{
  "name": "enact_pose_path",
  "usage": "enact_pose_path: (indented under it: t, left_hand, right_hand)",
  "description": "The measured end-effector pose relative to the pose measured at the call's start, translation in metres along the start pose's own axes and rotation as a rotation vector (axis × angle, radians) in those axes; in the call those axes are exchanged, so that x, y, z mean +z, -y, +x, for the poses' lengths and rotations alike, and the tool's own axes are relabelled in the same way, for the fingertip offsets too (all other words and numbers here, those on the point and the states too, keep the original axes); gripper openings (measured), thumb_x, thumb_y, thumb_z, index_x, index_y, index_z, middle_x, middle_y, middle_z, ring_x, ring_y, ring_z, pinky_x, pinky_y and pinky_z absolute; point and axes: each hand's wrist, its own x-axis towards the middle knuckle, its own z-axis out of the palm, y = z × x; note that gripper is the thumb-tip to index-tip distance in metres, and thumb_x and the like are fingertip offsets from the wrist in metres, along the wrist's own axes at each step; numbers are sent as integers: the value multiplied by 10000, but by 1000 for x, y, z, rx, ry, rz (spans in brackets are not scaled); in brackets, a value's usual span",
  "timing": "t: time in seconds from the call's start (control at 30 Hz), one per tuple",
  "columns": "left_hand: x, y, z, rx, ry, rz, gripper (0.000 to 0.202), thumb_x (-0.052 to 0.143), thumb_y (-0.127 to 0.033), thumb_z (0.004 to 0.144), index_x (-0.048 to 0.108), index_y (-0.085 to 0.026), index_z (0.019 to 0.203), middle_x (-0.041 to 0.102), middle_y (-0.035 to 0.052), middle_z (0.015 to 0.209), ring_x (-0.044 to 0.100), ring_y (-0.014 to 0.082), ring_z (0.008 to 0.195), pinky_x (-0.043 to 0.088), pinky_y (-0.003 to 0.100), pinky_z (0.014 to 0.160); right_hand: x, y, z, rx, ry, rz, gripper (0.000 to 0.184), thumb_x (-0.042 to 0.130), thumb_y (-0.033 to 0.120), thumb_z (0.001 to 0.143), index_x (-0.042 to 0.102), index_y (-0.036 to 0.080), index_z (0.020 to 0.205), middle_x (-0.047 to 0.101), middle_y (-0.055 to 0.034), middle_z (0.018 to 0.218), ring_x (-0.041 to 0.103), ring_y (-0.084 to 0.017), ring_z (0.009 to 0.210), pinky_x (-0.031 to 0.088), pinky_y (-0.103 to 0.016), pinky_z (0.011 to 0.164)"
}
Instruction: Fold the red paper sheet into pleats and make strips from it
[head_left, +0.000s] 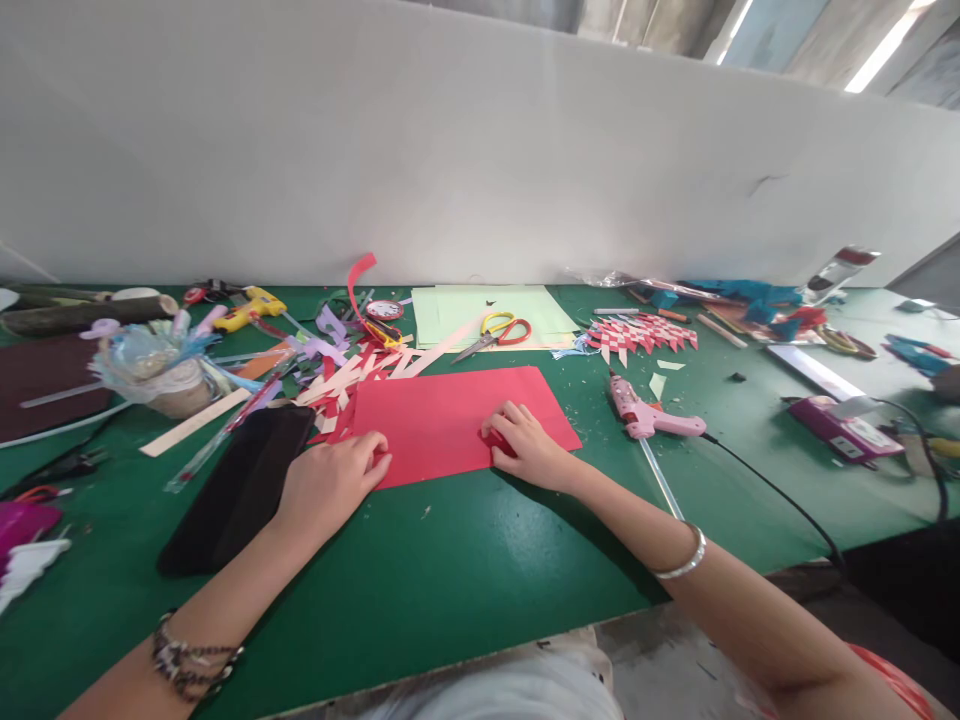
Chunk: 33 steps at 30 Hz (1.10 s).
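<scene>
A red paper sheet (442, 415) lies flat on the green table (465, 570) in front of me. My left hand (334, 480) rests on its left near corner, fingers curled and pressing the edge down. My right hand (525, 445) sits on the sheet's right near part, fingers bent over a small red piece that I cannot name. Yellow-and-red scissors (499, 333) lie behind the sheet on pale green paper (487, 310).
A black pouch (240, 485) lies left of my left hand. A pink glue gun (649, 412) with a black cord is to the right. Cut paper strips (352, 375), a yellow glue gun (247, 308), a woven red-white piece (637, 335) and a tape-filled bundle (161, 370) crowd the back.
</scene>
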Motion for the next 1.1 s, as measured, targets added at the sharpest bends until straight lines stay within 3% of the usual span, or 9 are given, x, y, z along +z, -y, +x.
enact_pose_path:
  t: [0.27, 0.43, 0.57, 0.67, 0.8, 0.93, 1.1]
  left_hand:
    - [1, 17, -14, 107, -77, 117, 254, 324, -230, 901, 573, -179, 891, 685, 43, 832, 644, 213, 757, 345, 313, 655]
    - [-2, 28, -19, 102, -98, 132, 243, 357, -166, 864, 586, -172, 946, 657, 60, 921, 628, 221, 809, 354, 330, 653]
    - [-8, 14, -13, 187, -141, 67, 255, 360, -157, 861, 612, -180, 898, 629, 60, 931, 597, 226, 862, 374, 331, 685]
    - [-8, -8, -4, 311, -131, -79, 259, 368, -267, 896, 608, -184, 946, 618, 57, 953, 583, 212, 865, 392, 328, 731]
    - [-2, -28, 9, 335, -87, -259, 283, 403, -376, 886, 590, -168, 848, 603, 67, 837, 562, 221, 796, 384, 320, 665]
    - [4, -27, 14, 327, -22, -377, 304, 342, -321, 909, 544, -176, 732, 598, 42, 740, 548, 183, 690, 368, 297, 631]
    - [7, -22, 11, 337, 11, -478, 346, 305, -375, 923, 538, -185, 752, 609, 18, 750, 550, 160, 685, 377, 279, 655]
  right_hand:
    - [2, -2, 0, -5, -4, 3, 172, 447, 150, 774, 527, 184, 922, 485, -70, 970, 443, -192, 882, 377, -320, 787]
    - [-1, 4, -2, 24, 7, -25, 172, 448, 148, 784, 528, 184, 932, 492, -72, 987, 439, -196, 894, 371, -321, 786]
    - [-3, 15, -2, 18, 3, -38, 130, 454, 257, 853, 518, 203, 952, 520, -60, 999, 453, -198, 926, 345, -345, 815]
    - [-2, 28, 3, -61, -4, -64, 184, 465, 330, 873, 511, 199, 993, 548, -64, 1005, 474, -197, 951, 290, -381, 876]
    - [4, 46, 17, -172, 31, -135, 156, 437, 273, 879, 548, 171, 918, 594, -58, 908, 521, -179, 867, 272, -361, 823]
    - [11, 60, 31, -195, 69, -211, 188, 409, 198, 857, 574, 148, 781, 633, -52, 792, 543, -146, 711, 279, -319, 733]
    - [13, 63, 34, -169, 120, -227, 160, 442, 190, 820, 598, 156, 800, 670, -49, 762, 561, -138, 644, 288, -285, 654]
